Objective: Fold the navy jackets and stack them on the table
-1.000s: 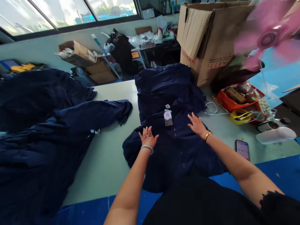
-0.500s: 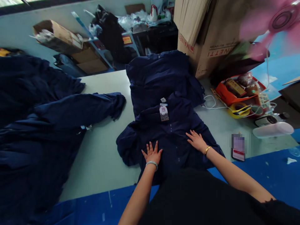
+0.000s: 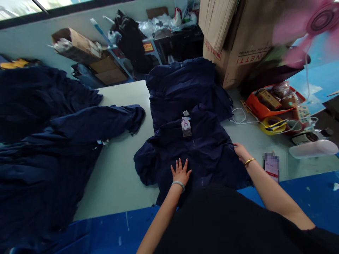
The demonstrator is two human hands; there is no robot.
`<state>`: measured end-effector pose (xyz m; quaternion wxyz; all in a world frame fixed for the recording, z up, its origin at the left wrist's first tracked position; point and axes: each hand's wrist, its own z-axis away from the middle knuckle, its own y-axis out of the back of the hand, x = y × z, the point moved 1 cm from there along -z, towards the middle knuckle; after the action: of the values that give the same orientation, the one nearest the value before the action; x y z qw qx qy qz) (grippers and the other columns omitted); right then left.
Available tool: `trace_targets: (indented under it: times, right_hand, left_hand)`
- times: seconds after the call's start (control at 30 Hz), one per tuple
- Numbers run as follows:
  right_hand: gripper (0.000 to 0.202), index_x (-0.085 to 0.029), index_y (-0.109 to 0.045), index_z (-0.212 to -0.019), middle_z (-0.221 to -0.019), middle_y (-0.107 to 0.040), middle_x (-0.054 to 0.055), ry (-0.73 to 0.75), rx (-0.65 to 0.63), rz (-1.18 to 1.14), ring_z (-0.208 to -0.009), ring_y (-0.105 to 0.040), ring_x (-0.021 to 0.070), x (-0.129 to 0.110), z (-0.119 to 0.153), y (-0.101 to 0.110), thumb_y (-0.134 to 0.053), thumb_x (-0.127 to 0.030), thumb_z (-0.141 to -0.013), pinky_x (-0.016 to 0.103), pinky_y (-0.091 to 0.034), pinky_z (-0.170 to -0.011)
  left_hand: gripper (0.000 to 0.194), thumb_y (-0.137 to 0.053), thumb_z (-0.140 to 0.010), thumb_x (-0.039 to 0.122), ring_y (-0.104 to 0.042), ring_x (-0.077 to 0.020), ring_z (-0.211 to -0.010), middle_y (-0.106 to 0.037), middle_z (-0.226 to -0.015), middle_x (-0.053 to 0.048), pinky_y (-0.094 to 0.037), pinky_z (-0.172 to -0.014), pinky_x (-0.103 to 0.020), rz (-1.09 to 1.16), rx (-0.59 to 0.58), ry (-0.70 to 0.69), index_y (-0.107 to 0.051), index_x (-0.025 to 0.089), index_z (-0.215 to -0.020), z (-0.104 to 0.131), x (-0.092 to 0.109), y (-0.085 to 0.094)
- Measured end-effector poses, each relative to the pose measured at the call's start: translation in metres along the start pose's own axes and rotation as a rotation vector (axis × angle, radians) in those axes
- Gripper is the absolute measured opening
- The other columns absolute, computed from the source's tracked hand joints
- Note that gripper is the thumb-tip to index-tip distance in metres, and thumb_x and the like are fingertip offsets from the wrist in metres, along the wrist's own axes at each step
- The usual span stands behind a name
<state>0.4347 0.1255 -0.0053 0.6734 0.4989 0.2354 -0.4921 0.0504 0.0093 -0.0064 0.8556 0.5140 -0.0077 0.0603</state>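
A navy jacket [image 3: 212,155] lies spread on the pale table [image 3: 119,176], with a paper hang tag [image 3: 186,127] near its collar. My left hand [image 3: 180,173] rests flat on the jacket's front with its fingers spread. At the jacket's right edge, my right hand [image 3: 240,152] pinches the sleeve fabric, its fingers closed. Another folded navy garment [image 3: 182,84] lies beyond the collar, partly under the jacket.
More navy garments [image 3: 53,151] are heaped at the left. On the right are an orange box [image 3: 261,107], tape rolls, a white cable, a phone [image 3: 272,167] and a pale bottle [image 3: 314,149]. Cartons [image 3: 238,53] and a pink fan [image 3: 320,23] stand behind.
My right hand has moved right from lying flat on the jacket to its edge and closed on the fabric. My left hand stays flat and open on the front. The view has shifted slightly.
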Motion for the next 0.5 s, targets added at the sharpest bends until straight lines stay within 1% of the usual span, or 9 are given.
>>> trace_targets:
  times: [0.03, 0.07, 0.17, 0.2, 0.27, 0.33, 0.4, 0.43, 0.5]
  right_hand:
    - [0.04, -0.015, -0.07, -0.117, -0.081, -0.079, 0.013, -0.039, -0.059, -0.031, -0.072, -0.076, 0.031, -0.004, 0.001, -0.001, -0.067, -0.033, -0.081, 0.044, -0.064, -0.067]
    - [0.042, -0.017, -0.071, -0.117, -0.082, -0.079, 0.012, -0.098, -0.131, -0.088, -0.07, -0.076, 0.0304, -0.008, 0.002, -0.003, -0.072, -0.034, -0.078, 0.042, -0.064, -0.063]
    - [0.057, -0.024, -0.067, -0.124, -0.095, -0.082, 0.009, -0.266, -0.361, -0.321, -0.076, -0.078, 0.029, -0.023, 0.011, -0.015, -0.082, -0.036, -0.07, 0.041, -0.066, -0.066]
    - [0.061, -0.025, -0.066, -0.124, -0.098, -0.082, 0.009, -0.304, -0.412, -0.373, -0.078, -0.078, 0.0288, -0.028, 0.013, -0.021, -0.085, -0.036, -0.067, 0.042, -0.066, -0.068]
    - [0.06, -0.024, -0.067, -0.121, -0.096, -0.082, 0.01, -0.35, -0.451, -0.408, -0.076, -0.078, 0.0286, -0.036, 0.017, -0.034, -0.087, -0.035, -0.065, 0.042, -0.066, -0.067]
    - [0.054, -0.021, -0.069, -0.113, -0.088, -0.081, 0.01, -0.379, -0.431, -0.426, -0.071, -0.077, 0.0288, -0.04, 0.017, -0.046, -0.087, -0.031, -0.063, 0.043, -0.066, -0.065]
    - [0.047, -0.02, -0.07, -0.107, -0.081, -0.08, 0.008, -0.375, -0.377, -0.453, -0.068, -0.076, 0.0274, -0.041, 0.012, -0.052, -0.084, -0.026, -0.062, 0.041, -0.065, -0.064]
    - [0.046, -0.02, -0.069, -0.106, -0.079, -0.079, 0.006, -0.356, -0.331, -0.468, -0.068, -0.075, 0.0259, -0.041, 0.008, -0.05, -0.081, -0.024, -0.062, 0.039, -0.065, -0.065]
    - [0.043, -0.02, -0.068, -0.108, -0.081, -0.079, 0.003, -0.255, -0.159, -0.474, -0.072, -0.074, 0.0225, -0.04, -0.005, -0.037, -0.075, -0.023, -0.065, 0.036, -0.064, -0.07]
  left_hand:
    - [0.073, -0.041, -0.101, 0.057, -0.003, -0.0354, -0.163, -0.007, -0.177, -0.011, 0.0, -0.127, -0.066, 0.003, -0.015, 0.0, -0.021, 0.034, -0.167, -0.002, 0.002, -0.002]
    - [0.074, -0.042, -0.1, 0.057, -0.002, -0.0356, -0.163, -0.006, -0.177, -0.011, 0.0, -0.127, -0.067, 0.003, -0.025, 0.003, -0.021, 0.034, -0.167, -0.003, 0.003, -0.003]
    - [0.075, -0.043, -0.1, 0.057, 0.001, -0.0351, -0.163, -0.004, -0.177, -0.01, 0.001, -0.127, -0.066, 0.003, -0.031, 0.005, -0.02, 0.035, -0.167, -0.005, 0.002, -0.006]
    - [0.075, -0.043, -0.1, 0.057, 0.002, -0.0351, -0.162, -0.003, -0.177, -0.011, 0.001, -0.127, -0.066, 0.003, -0.035, 0.004, -0.019, 0.035, -0.167, -0.005, 0.001, -0.007]
    - [0.075, -0.043, -0.1, 0.057, 0.003, -0.0354, -0.162, -0.002, -0.176, -0.011, 0.001, -0.127, -0.067, 0.002, -0.045, 0.004, -0.018, 0.035, -0.167, -0.005, 0.0, -0.008]
    - [0.075, -0.043, -0.1, 0.058, 0.003, -0.0349, -0.162, -0.001, -0.177, -0.011, 0.002, -0.126, -0.067, -0.003, -0.051, 0.013, -0.017, 0.035, -0.167, -0.005, 0.0, -0.008]
    - [0.075, -0.043, -0.1, 0.058, 0.004, -0.0339, -0.163, -0.001, -0.177, -0.01, 0.003, -0.126, -0.066, -0.01, -0.056, 0.025, -0.017, 0.036, -0.167, -0.006, 0.0, -0.008]
    - [0.075, -0.043, -0.1, 0.058, 0.004, -0.0336, -0.163, -0.001, -0.177, -0.009, 0.003, -0.126, -0.066, -0.011, -0.061, 0.029, -0.016, 0.036, -0.167, -0.006, 0.001, -0.008]
    - [0.075, -0.044, -0.1, 0.058, 0.004, -0.0335, -0.163, -0.001, -0.177, -0.008, 0.004, -0.126, -0.066, -0.007, -0.066, 0.032, -0.016, 0.036, -0.167, -0.006, 0.001, -0.008]
